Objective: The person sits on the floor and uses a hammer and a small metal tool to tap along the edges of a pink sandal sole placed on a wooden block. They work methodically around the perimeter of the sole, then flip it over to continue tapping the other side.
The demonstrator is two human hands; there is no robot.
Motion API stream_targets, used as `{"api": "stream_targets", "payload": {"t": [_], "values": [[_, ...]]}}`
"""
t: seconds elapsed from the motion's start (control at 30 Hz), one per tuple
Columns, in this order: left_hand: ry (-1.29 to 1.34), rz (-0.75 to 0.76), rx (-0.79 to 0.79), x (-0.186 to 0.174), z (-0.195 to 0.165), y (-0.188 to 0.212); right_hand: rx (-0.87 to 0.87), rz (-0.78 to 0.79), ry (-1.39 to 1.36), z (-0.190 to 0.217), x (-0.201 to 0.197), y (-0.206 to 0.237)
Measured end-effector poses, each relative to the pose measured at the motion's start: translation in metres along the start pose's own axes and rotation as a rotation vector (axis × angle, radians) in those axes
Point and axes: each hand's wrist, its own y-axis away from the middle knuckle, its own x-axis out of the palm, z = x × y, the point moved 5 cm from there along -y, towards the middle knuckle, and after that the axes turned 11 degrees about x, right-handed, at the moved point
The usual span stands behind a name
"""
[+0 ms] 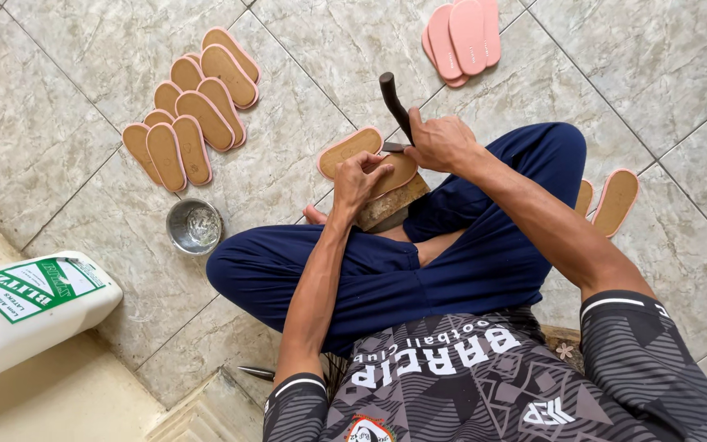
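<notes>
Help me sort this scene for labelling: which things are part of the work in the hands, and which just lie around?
In hand:
left hand pressing a tan sole
wooden block beneath it
right hand gripping a dark-handled tool

Lying about:
tan soles laid out on the floor
pink soles
metal bowl
white jug

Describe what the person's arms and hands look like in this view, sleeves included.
Both hands are bare: no gloves, rings or watch visible on the left hand or the right hand. The forearms are uncovered. The short sleeves are dark grey with a lighter wavy line pattern and end in black cuffs with a thin white stripe: left sleeve, right sleeve.
</notes>
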Motion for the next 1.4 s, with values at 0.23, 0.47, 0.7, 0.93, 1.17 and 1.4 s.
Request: {"api": "stream_targets", "payload": {"t": [0.23,0.47,0.7,0.93,1.17,1.4], "values": [[0.015,-0.012,-0.040,0.000,0.003,-0.001,-0.055,-0.026,0.049,0.000,0.003,0.015],[-0.056,-0.001,0.111,-0.001,-0.010,-0.004,0.106,-0.089,-0.080,-0.024,-0.014,0.006],[-0.014,-0.003,0.032,-0.003,0.002,0.003,0.075,0.015,0.004,0.002,-0.001,0.000],[-0.038,-0.050,0.052,-0.004,0.002,0.002,-0.028,-0.015,0.062,0.006,0.011,0.022],[-0.015,-0.028,0.194,-0.005,-0.011,-0.005,0.061,-0.077,0.009,-0.012,-0.011,0.016],[-0.002,0.013,0.081,-0.007,0.001,-0.002,0.055,-0.064,0.020,0.013,-0.001,0.006]]}}
